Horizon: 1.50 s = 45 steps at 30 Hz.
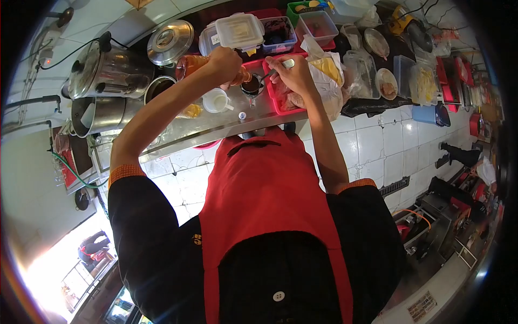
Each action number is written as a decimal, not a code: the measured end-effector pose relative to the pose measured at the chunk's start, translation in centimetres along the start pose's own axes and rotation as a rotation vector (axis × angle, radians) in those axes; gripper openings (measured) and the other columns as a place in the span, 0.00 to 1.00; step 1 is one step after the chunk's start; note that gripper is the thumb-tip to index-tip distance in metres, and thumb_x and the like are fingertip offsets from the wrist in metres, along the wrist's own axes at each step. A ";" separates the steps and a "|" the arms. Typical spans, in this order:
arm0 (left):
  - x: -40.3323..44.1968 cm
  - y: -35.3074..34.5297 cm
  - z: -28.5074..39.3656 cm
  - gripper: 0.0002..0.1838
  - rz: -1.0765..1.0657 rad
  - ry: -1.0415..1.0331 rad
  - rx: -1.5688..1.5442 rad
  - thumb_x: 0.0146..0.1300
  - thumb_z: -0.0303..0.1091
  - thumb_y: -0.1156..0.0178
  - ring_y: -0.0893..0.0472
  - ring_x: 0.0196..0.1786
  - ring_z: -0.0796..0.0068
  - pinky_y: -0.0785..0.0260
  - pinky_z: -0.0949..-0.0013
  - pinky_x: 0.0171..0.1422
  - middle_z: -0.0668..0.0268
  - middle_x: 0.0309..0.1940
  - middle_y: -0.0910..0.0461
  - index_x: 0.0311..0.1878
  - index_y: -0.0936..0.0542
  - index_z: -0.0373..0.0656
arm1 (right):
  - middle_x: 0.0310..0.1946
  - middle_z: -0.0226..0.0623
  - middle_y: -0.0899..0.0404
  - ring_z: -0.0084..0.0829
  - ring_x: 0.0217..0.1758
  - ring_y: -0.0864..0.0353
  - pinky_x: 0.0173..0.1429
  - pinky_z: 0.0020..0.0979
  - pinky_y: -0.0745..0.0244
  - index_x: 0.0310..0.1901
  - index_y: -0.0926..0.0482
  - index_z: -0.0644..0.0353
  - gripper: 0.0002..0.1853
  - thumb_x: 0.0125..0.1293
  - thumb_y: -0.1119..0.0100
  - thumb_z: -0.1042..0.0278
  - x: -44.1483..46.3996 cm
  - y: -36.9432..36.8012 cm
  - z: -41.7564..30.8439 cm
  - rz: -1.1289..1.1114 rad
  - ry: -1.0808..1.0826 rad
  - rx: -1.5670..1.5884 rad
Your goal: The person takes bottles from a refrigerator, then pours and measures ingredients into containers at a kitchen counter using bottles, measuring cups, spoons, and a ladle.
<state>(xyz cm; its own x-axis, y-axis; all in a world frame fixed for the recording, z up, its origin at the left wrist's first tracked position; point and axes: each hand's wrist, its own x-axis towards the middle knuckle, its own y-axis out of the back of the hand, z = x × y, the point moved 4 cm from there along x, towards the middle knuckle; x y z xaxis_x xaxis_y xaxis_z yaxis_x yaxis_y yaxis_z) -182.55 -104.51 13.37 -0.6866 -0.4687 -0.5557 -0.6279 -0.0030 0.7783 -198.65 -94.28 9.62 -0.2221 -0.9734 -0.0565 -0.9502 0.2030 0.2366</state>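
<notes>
Fingers closed, my left hand (pixel 224 63) grips a bottle (pixel 191 65) of amber liquid, which lies tilted with its neck toward a small cup (pixel 251 85) of dark liquid. My right hand (pixel 293 75) is closed on a spoon (pixel 287 63), whose lower end reaches to the cup. Just left of the cup stands a white mug (pixel 216 101). A red tray (pixel 280 105) sits under and beside my right hand, with a plastic bag in it. White paper with something yellow (pixel 327 70) lies to the right of that hand.
Large steel pots (pixel 110 73) stand at the left, near a round metal lid (pixel 170 42). Lidded plastic containers (pixel 239 31) are behind my hands. Plastic boxes and a small plate (pixel 387 83) lie to the right. The steel counter's edge (pixel 199 131) runs before me.
</notes>
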 end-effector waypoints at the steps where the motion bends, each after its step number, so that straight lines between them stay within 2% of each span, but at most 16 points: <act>1: 0.1 -0.3 -0.1 0.27 0.016 -0.001 -0.027 0.28 0.42 0.17 0.11 0.43 0.63 0.16 0.54 0.44 0.65 0.38 0.11 0.39 0.10 0.47 | 0.26 0.38 0.14 0.25 0.24 0.14 0.29 0.25 0.21 0.36 0.14 0.71 0.23 0.69 0.33 0.51 0.1 0.0 0.1 0.004 0.005 -0.005; 11: -0.5 -0.9 -1.0 0.25 0.095 -0.014 -0.115 0.30 0.43 0.17 0.11 0.41 0.63 0.18 0.62 0.44 0.63 0.35 0.11 0.36 0.11 0.46 | 0.26 0.38 0.14 0.25 0.24 0.14 0.30 0.26 0.20 0.37 0.14 0.71 0.25 0.68 0.33 0.49 0.1 0.2 0.4 0.002 0.003 -0.005; 18: -2.4 -1.7 -1.3 0.22 0.172 0.004 -0.292 0.34 0.47 0.20 0.11 0.40 0.60 0.19 0.59 0.42 0.60 0.32 0.12 0.32 0.12 0.43 | 0.26 0.39 0.14 0.26 0.24 0.14 0.29 0.25 0.19 0.36 0.15 0.71 0.25 0.68 0.33 0.49 -0.1 0.2 0.2 0.006 0.010 0.025; 21: -2.6 -5.0 -0.7 0.28 0.154 0.015 -0.473 0.37 0.49 0.22 0.13 0.41 0.54 0.20 0.55 0.44 0.55 0.35 0.13 0.40 0.14 0.42 | 0.26 0.38 0.15 0.26 0.24 0.14 0.29 0.25 0.18 0.35 0.15 0.71 0.24 0.69 0.33 0.50 0.0 0.4 1.0 0.017 -0.013 0.054; 23: -3.0 -8.1 0.3 0.43 0.224 0.120 -0.773 0.43 0.53 0.22 0.15 0.50 0.46 0.23 0.52 0.52 0.49 0.47 0.15 0.61 0.25 0.41 | 0.26 0.38 0.15 0.27 0.25 0.13 0.29 0.25 0.18 0.35 0.15 0.71 0.24 0.69 0.33 0.50 -0.2 0.4 1.3 0.015 -0.038 0.064; 24: -3.6 -8.9 1.2 0.43 0.226 0.118 -0.775 0.43 0.53 0.22 0.15 0.50 0.46 0.23 0.52 0.52 0.49 0.47 0.15 0.61 0.25 0.41 | 0.26 0.38 0.15 0.27 0.25 0.13 0.29 0.25 0.18 0.35 0.16 0.71 0.24 0.69 0.33 0.51 -0.4 0.5 1.2 0.029 -0.058 0.093; 28: -4.2 -13.4 4.2 0.44 0.422 0.239 -1.118 0.48 0.50 0.21 0.17 0.53 0.43 0.24 0.50 0.54 0.48 0.50 0.17 0.64 0.30 0.40 | 0.27 0.40 0.15 0.28 0.25 0.13 0.29 0.26 0.18 0.36 0.16 0.72 0.23 0.70 0.33 0.53 -1.1 0.6 0.8 0.063 -0.095 0.190; 30: -5.9 -13.6 5.8 0.36 0.811 0.215 -1.290 0.49 0.46 0.21 0.17 0.46 0.39 0.25 0.49 0.46 0.46 0.41 0.16 0.56 0.28 0.38 | 0.27 0.39 0.15 0.28 0.26 0.13 0.30 0.25 0.18 0.36 0.16 0.72 0.22 0.69 0.33 0.53 -1.5 0.6 0.9 0.082 -0.103 0.199; 31: -6.6 -13.4 6.5 0.35 0.825 0.265 -1.363 0.50 0.42 0.20 0.14 0.37 0.48 0.25 0.56 0.39 0.50 0.38 0.15 0.56 0.27 0.39 | 0.28 0.38 0.15 0.27 0.26 0.13 0.30 0.25 0.19 0.37 0.16 0.72 0.22 0.69 0.33 0.54 -1.7 0.6 1.0 0.107 -0.108 0.212; 32: -7.0 -13.3 7.2 0.35 0.826 0.279 -1.369 0.50 0.42 0.20 0.14 0.37 0.48 0.25 0.56 0.39 0.50 0.38 0.15 0.56 0.27 0.39 | 0.28 0.38 0.15 0.27 0.26 0.13 0.30 0.25 0.19 0.37 0.16 0.72 0.22 0.69 0.33 0.54 -1.9 0.5 1.1 0.094 -0.110 0.208; 34: -7.7 -14.1 8.1 0.35 0.789 0.310 -1.566 0.50 0.40 0.19 0.15 0.29 0.64 0.26 0.62 0.31 0.56 0.35 0.15 0.57 0.27 0.39 | 0.29 0.39 0.15 0.27 0.26 0.13 0.30 0.25 0.19 0.37 0.16 0.71 0.20 0.69 0.33 0.55 -2.3 0.5 1.7 0.142 -0.145 0.193; 38: -8.6 -14.2 8.3 0.33 0.921 0.258 -1.624 0.50 0.37 0.19 0.16 0.28 0.70 0.25 0.67 0.30 0.59 0.37 0.15 0.56 0.25 0.40 | 0.27 0.42 0.15 0.28 0.26 0.13 0.25 0.25 0.22 0.40 0.16 0.71 0.19 0.70 0.34 0.57 -3.0 0.3 2.4 0.213 -0.156 0.290; 39: -8.5 -14.6 8.2 0.33 0.923 0.264 -1.630 0.50 0.37 0.19 0.16 0.28 0.70 0.25 0.67 0.30 0.59 0.37 0.15 0.56 0.25 0.40 | 0.31 0.44 0.14 0.28 0.26 0.13 0.23 0.23 0.27 0.44 0.16 0.69 0.18 0.71 0.34 0.57 -3.3 0.5 2.8 0.207 -0.240 0.250; 41: -8.5 -14.9 7.9 0.32 1.044 0.228 -1.517 0.50 0.36 0.19 0.13 0.37 0.67 0.22 0.66 0.38 0.59 0.40 0.14 0.56 0.24 0.41 | 0.33 0.43 0.14 0.28 0.27 0.13 0.23 0.22 0.29 0.45 0.16 0.67 0.16 0.71 0.35 0.59 -4.0 0.3 3.3 0.208 -0.218 0.291; 43: -9.1 -14.8 7.7 0.32 1.003 0.251 -1.557 0.50 0.35 0.20 0.13 0.41 0.66 0.22 0.64 0.43 0.59 0.41 0.14 0.56 0.24 0.41 | 0.35 0.42 0.14 0.29 0.29 0.12 0.23 0.21 0.31 0.46 0.16 0.66 0.14 0.71 0.35 0.61 -4.9 0.0 3.8 0.210 -0.196 0.335; 45: -9.6 -14.8 7.7 0.32 0.960 0.275 -1.594 0.49 0.35 0.20 0.13 0.46 0.65 0.21 0.63 0.48 0.59 0.43 0.14 0.57 0.24 0.41 | 0.41 0.42 0.15 0.30 0.35 0.11 0.30 0.23 0.21 0.47 0.17 0.67 0.09 0.71 0.36 0.70 -6.1 -0.2 4.3 0.194 -0.018 0.292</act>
<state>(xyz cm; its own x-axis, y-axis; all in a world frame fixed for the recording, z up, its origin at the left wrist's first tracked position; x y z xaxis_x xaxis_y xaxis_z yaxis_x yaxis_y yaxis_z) -169.46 -93.20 4.95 -0.3801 -0.9188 0.1066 0.8788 -0.3227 0.3514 -198.08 -87.93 5.72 -0.4056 -0.9124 -0.0549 -0.9120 0.4080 -0.0427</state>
